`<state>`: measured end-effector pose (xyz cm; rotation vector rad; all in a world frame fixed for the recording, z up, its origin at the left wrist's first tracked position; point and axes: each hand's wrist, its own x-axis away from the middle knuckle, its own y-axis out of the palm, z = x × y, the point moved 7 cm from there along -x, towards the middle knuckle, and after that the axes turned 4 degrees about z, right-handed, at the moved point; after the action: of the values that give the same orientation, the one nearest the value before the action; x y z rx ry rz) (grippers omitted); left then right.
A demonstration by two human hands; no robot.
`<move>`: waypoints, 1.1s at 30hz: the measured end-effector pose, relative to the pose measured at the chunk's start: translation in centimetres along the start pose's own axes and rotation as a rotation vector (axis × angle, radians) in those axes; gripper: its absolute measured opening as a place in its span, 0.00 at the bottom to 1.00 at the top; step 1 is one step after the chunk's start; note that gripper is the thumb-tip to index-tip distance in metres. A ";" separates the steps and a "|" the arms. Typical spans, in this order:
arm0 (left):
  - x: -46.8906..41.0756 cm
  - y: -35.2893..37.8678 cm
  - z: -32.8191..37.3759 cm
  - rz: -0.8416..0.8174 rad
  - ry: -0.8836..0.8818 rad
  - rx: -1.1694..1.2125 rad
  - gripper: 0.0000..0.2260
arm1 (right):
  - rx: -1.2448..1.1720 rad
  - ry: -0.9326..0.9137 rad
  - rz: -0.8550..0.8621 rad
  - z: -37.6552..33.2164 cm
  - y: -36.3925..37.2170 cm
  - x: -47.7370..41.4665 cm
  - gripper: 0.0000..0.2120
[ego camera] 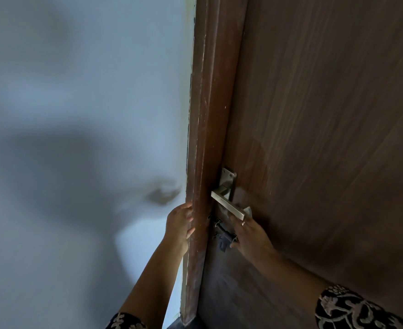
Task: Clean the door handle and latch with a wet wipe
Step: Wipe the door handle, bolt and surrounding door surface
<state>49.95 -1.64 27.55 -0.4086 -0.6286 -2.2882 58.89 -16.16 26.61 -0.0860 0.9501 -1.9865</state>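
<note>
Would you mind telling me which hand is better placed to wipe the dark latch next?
The right hand: it holds the wet wipe at the handle, just above the latch. The left hand rests on the door frame, with no wipe.

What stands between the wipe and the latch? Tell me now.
Nothing visible. The right hand holds the wipe at the handle; the latch sits just below, uncovered beside that hand. The left hand rests on the door frame.
</note>
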 end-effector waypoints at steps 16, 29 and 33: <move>0.4 -0.3 -1.1 0.040 -0.012 -0.022 0.04 | -0.568 -0.015 -0.339 -4.5 4.3 -4.4 0.43; 1.4 0.6 -1.8 0.022 -0.033 -0.072 0.07 | -0.132 -0.377 -0.152 -1.7 3.1 1.3 0.40; 2.2 0.8 -2.2 0.014 -0.033 -0.082 0.06 | -0.091 -0.275 -0.007 1.3 0.4 2.3 0.41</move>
<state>48.80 -4.55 27.02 -0.4892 -0.5475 -2.3040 58.34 -18.74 26.64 -0.4036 0.8599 -1.8782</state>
